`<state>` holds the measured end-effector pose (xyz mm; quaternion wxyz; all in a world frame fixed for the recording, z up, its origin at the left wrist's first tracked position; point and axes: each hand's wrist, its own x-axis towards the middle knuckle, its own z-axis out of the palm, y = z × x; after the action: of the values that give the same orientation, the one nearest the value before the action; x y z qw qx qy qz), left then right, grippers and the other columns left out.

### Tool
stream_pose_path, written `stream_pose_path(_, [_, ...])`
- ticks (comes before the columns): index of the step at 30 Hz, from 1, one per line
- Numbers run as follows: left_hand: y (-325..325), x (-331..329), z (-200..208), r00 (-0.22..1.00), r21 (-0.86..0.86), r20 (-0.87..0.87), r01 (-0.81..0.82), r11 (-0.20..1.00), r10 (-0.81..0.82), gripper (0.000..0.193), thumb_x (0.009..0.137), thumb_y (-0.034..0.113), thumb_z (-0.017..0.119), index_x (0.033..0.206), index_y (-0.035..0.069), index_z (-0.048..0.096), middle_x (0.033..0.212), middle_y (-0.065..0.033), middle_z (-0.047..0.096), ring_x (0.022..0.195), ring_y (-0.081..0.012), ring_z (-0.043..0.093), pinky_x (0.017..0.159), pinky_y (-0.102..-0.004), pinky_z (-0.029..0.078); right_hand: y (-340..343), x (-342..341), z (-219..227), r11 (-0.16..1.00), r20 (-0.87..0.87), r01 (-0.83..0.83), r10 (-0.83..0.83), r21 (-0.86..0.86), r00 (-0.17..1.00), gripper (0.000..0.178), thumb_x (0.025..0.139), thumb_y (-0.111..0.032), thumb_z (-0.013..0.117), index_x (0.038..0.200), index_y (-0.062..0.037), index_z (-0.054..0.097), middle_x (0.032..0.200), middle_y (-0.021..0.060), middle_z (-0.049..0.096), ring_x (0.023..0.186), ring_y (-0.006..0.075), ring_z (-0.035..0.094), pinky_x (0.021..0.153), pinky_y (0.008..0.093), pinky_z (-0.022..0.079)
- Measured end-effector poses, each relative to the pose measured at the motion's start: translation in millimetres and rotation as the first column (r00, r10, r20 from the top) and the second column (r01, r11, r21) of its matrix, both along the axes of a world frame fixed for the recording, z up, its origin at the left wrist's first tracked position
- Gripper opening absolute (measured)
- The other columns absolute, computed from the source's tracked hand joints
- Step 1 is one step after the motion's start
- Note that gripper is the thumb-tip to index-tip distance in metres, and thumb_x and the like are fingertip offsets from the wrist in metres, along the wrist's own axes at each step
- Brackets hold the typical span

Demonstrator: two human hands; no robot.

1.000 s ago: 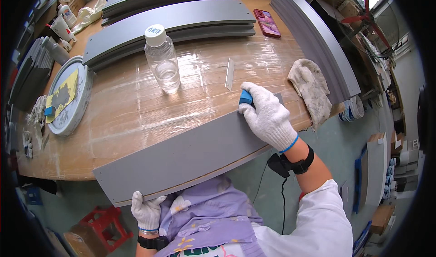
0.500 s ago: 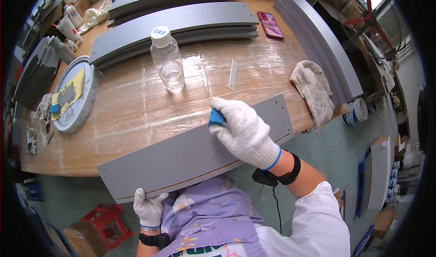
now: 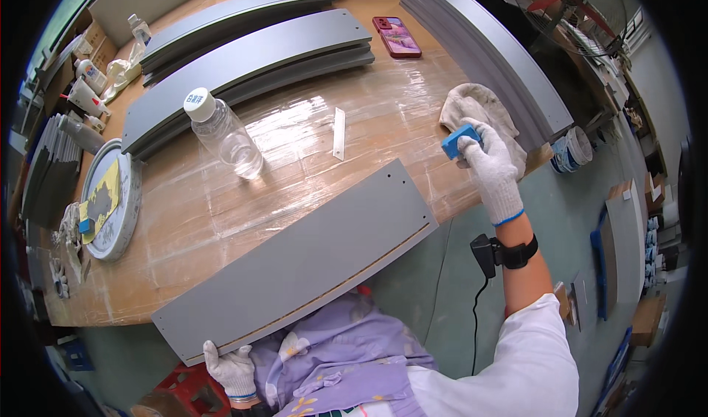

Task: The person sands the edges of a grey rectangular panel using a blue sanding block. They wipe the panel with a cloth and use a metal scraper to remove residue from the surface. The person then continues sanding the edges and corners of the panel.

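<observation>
**Grey panel held at the table edge, blue block lifted to the cloth**

A long grey panel (image 3: pixel 295 258) is seen lying slantwise along the near edge of the wooden table (image 3: pixel 243 196), its lower left end jutting past the edge. That end is gripped by the left hand (image 3: pixel 232 369), gloved in white, with the fingers curled up over the panel's corner. A pale strip of raw edge is shown along the panel's near side, and small holes are visible near its right end.

The right hand (image 3: pixel 493 168), also in a white glove, is held well to the right of the panel, above the table's right edge. Its fingers are closed around a small blue block (image 3: pixel 459 141), which is pinched at the fingertips. The block is held just at a crumpled whitish cloth (image 3: pixel 479 111); whether the two touch cannot be told. A black band is worn on the right wrist.

Behind the panel, a clear plastic bottle (image 3: pixel 225 133) with a white cap is stood upright, and a narrow pale strip (image 3: pixel 338 132) is laid flat beside it. Stacks of curved grey panels (image 3: pixel 251 56) are piled farther back, with a red phone (image 3: pixel 397 36) near them. A round tin lid (image 3: pixel 110 199) is placed at the left.
</observation>
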<state>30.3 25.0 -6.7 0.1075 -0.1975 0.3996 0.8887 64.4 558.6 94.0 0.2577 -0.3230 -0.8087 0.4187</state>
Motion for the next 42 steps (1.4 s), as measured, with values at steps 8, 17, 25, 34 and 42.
stream_pose_path(8, [66.7,-1.5,16.8,0.999,0.024,0.033,0.041,0.999,-0.042,0.04,0.099,0.03,0.061,0.131,0.007,0.052,0.129,-0.0098,0.06,0.114,-0.0257,0.062,0.089,-0.0432,0.061,-67.8,80.5,-53.8,0.662,-0.432,-0.205,-0.198,-0.721,0.88,0.04,0.1,-0.018,0.057,0.133,0.0011,0.047,0.11,0.0093,0.061,0.092,0.0163,0.065,0.082,0.033,0.058])
stream_pose_path(17, [80.7,9.2,11.6,0.976,-0.046,-0.012,0.215,0.976,-0.215,0.047,0.101,0.033,0.058,0.137,0.006,0.047,0.134,-0.0109,0.055,0.117,-0.0242,0.06,0.085,-0.0367,0.063,-119.0,124.9,-103.1,0.549,-0.478,-0.235,-0.355,-0.802,0.803,0.047,0.098,-0.023,0.06,0.137,-0.004,0.043,0.123,0.0119,0.058,0.114,0.0229,0.06,0.094,0.0394,0.053])
stream_pose_path(25, [47.4,4.5,8.8,0.941,-0.081,-0.056,0.329,0.941,-0.334,0.044,0.102,0.027,0.057,0.139,0.006,0.047,0.139,-0.0093,0.055,0.125,-0.0199,0.054,0.091,-0.0318,0.059,-153.3,121.0,-119.1,0.637,-0.561,-0.25,-0.349,-0.73,0.75,0.045,0.098,-0.017,0.062,0.137,-0.0038,0.044,0.126,0.0115,0.057,0.117,0.0211,0.057,0.099,0.038,0.05])
stream_pose_path(34, [43.2,1.2,9.8,0.961,-0.099,0.035,0.275,0.956,-0.273,0.045,0.1,0.033,0.06,0.135,0.006,0.052,0.134,-0.0096,0.059,0.116,-0.0219,0.061,0.079,-0.0318,0.063,-140.2,119.9,-112.1,0.735,-0.549,-0.207,-0.257,-0.645,0.796,0.043,0.096,-0.007,0.059,0.135,0.0016,0.044,0.121,0.0128,0.061,0.111,0.0168,0.059,0.098,0.0304,0.049])
stream_pose_path(42, [34.3,6.2,5.9,0.952,0.041,0.034,0.303,0.952,-0.305,0.045,0.1,0.037,0.057,0.133,0.007,0.051,0.132,-0.0118,0.058,0.109,-0.03,0.066,0.076,-0.0459,0.065,-130.6,133.9,-125.3,0.607,-0.426,-0.197,-0.259,-0.77,0.866,0.037,0.096,-0.009,0.057,0.131,0.0027,0.051,0.114,0.0091,0.059,0.1,0.0151,0.061,0.087,0.0313,0.055])
